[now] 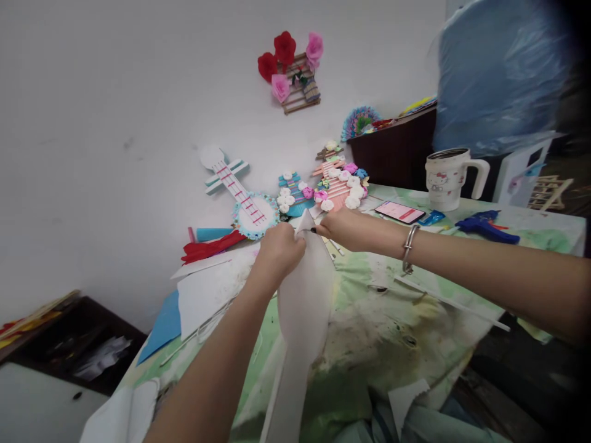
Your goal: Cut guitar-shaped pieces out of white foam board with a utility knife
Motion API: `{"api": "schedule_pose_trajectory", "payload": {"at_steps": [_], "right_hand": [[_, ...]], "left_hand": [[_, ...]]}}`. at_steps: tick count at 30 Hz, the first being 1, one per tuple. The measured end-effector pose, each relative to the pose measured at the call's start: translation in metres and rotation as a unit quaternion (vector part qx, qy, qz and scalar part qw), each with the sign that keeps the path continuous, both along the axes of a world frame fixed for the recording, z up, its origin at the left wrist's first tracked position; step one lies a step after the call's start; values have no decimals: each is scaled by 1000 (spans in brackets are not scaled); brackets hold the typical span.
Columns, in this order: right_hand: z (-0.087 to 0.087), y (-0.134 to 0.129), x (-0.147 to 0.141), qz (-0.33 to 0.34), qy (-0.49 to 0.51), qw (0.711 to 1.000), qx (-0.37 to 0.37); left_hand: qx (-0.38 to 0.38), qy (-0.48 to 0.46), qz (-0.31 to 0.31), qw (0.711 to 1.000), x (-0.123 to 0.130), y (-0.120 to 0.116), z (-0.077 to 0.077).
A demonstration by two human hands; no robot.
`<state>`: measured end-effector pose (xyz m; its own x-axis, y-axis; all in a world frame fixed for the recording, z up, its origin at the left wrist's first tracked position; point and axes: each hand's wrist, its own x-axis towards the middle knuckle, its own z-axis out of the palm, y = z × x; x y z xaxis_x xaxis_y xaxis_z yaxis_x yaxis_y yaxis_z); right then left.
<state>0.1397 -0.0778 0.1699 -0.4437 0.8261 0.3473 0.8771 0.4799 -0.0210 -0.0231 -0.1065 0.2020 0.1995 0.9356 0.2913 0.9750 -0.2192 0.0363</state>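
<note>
A long white sheet piece, wide at its upper part and narrow below, extends from the middle of the table down to the bottom edge of the view. Its far end is pinched between my two hands, where a small pointed fold stands up. My left hand has its fingers curled round the left side of that end. From the right, my right hand grips the same end with thumb and fingers; a bracelet is on that wrist. The hands are close together, with the fold between them.
Against the wall lean a banjo-shaped craft and flower-covered crafts. At the right are a phone, a white mug and a blue glue gun. White sheets and red material lie left; a thin stick lies right.
</note>
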Motion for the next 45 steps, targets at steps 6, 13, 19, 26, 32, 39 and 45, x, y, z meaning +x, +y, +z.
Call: {"api": "schedule_pose_trajectory", "payload": {"at_steps": [6,13,19,26,32,39,45], "right_hand": [[-4,6,-3,-15,21,1000,11],[1,11,-3,27,20,999,-3],[-4,15,2,26,20,999,-8],[-3,9,1,12,11,1000,-6],[-7,13,-2,9,21,1000,6],[-27,27,15,37,28,999,-16],[-28,32,17,60,-28,998,10]], "left_hand": [[33,33,-49,998,0,4,-4],[26,37,-21,999,10,0,-5],[20,55,-5,998,14,-4,-4],[33,69,-12,997,12,1,-6],[22,51,-11,998,5,3,-6],[18,38,-15,999,2,4,-6],[25,38,-14,999,2,5,-7]]}}
